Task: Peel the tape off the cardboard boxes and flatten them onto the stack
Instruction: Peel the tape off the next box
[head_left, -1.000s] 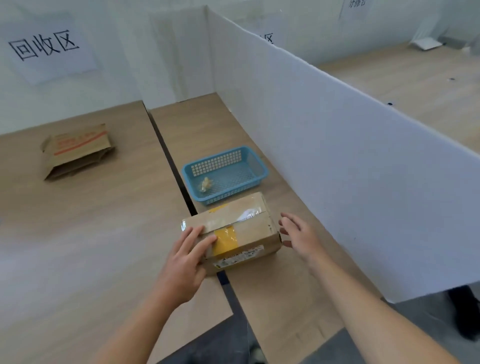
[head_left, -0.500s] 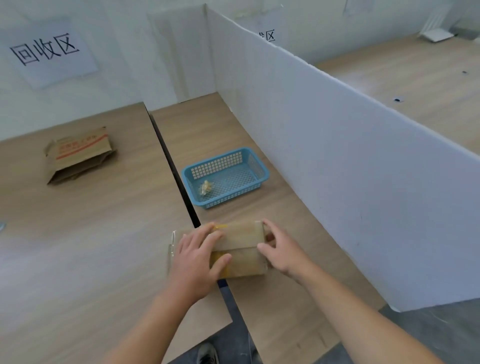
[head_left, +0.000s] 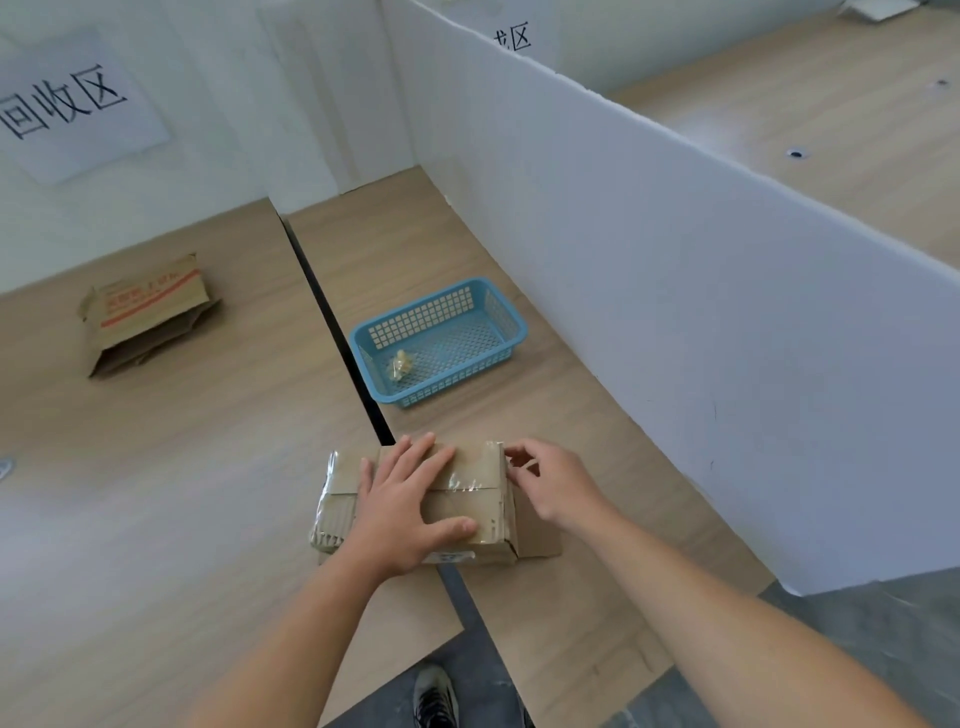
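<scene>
The white partition (head_left: 675, 312) along the right and the two wooden tables (head_left: 156, 493) look as they did half a second ago. The change is at the cardboard box (head_left: 467, 506), which lies at the near edge across the gap between the tables. It has been rolled over: the yellow patch is out of sight and a seam under clear tape (head_left: 470, 480) now faces up.

The left hand (head_left: 400, 504), earlier clasped over the box, now lies flat on its top with fingers straight and spread. The right hand (head_left: 561, 483) has let go of the right end and sits at the far right corner with fingers curled; whether they pinch the tape I cannot tell.

The paper sign (head_left: 67, 104) on the far left wall reads 回收区. Below it lies the flattened stack (head_left: 145, 317); its red print is illegible. The blue basket (head_left: 426, 317) beyond the box holds a tape wad (head_left: 401, 364). The label (head_left: 449, 557) on the box's near face is unreadable.
</scene>
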